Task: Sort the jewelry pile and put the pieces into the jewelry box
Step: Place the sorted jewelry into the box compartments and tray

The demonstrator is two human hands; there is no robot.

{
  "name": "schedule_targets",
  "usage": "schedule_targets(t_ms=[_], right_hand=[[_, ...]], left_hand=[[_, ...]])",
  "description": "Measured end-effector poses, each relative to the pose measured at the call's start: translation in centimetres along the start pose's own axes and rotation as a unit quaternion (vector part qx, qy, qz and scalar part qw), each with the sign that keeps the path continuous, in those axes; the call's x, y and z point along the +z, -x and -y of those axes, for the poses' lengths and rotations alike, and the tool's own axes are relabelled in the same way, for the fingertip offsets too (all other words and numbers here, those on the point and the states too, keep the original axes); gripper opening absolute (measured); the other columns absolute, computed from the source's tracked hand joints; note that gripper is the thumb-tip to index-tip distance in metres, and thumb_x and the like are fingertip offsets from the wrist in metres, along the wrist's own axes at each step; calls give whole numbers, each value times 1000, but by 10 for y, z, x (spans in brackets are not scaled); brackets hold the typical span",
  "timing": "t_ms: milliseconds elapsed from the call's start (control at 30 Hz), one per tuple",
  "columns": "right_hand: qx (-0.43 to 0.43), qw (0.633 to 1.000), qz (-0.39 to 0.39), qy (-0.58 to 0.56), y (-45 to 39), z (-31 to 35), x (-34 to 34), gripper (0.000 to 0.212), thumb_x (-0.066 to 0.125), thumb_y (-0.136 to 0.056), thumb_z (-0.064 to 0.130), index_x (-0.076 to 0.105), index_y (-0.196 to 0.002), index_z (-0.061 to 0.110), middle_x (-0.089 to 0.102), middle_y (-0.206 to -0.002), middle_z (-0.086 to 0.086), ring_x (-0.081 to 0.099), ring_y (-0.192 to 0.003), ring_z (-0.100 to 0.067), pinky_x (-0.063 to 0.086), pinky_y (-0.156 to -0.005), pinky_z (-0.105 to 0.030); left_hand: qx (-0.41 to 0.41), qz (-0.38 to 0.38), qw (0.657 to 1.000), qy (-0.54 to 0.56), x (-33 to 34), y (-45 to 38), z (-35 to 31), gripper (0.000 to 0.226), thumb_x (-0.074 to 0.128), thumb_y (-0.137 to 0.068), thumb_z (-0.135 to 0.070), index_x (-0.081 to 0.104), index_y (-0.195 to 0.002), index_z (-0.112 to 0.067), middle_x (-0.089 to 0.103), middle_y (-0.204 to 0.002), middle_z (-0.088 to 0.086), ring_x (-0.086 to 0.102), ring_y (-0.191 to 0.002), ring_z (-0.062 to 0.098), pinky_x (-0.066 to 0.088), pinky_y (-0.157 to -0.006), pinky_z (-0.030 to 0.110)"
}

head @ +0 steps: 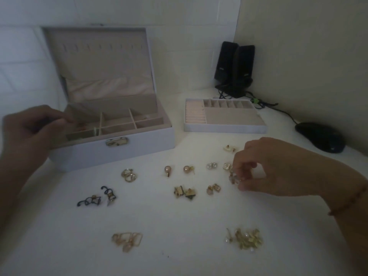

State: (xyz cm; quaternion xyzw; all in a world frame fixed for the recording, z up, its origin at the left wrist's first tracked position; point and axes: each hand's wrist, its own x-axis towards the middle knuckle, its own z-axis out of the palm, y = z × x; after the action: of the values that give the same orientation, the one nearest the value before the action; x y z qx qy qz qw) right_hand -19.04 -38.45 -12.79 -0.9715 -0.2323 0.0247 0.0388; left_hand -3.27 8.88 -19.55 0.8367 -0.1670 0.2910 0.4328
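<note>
Head view: sorting earrings on a white table (179, 246), largest to smallest.

Standing open at back left, box (111, 124) with lid (99, 60) raised and divided compartments showing; lying to its right, well apart, tray (225, 118); standing behind in the corner, speakers (235, 66); resting at far right, mouse (320, 137). Hovering over the box's left compartment, left hand (33, 128), fingers curled together, cannot tell whether holding anything. Reaching in from the right, right hand (264, 168), fingertips (242, 187) pinching a small pale earring (234, 178) just above the table, bracelet (348, 200) on the wrist. Lying spread across the table in pairs: black curls (97, 197), gold hoops (128, 175), pearls (177, 170), squares (185, 192), rectangles (127, 241), gold cluster (246, 239).
</note>
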Motion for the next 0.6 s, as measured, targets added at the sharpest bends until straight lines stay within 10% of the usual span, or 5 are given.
schedule_targets(t_ms=[467, 600], right_hand=[[-118, 988, -97, -36, -15, 20, 15, 26, 46, -84, 61, 58, -97, 42, 55, -77, 24, 53, -77, 2, 51, -68, -27], [-92, 986, -108, -86, -13, 17, 14, 35, 45, -82, 62, 52, -113, 48, 57, -83, 23, 55, -83, 0, 43, -68, -12]], left_hand=[[57, -6, 997, 48, 9, 11, -72, 34, 57, -82, -24, 66, -85, 10, 61, -75, 29, 52, -64, 8, 37, -58, 35], [59, 2, 998, 37, 8, 12, -71, 38, 57, -84, -28, 66, -86, 9, 60, -74, 28, 52, -64, 11, 37, -59, 33]])
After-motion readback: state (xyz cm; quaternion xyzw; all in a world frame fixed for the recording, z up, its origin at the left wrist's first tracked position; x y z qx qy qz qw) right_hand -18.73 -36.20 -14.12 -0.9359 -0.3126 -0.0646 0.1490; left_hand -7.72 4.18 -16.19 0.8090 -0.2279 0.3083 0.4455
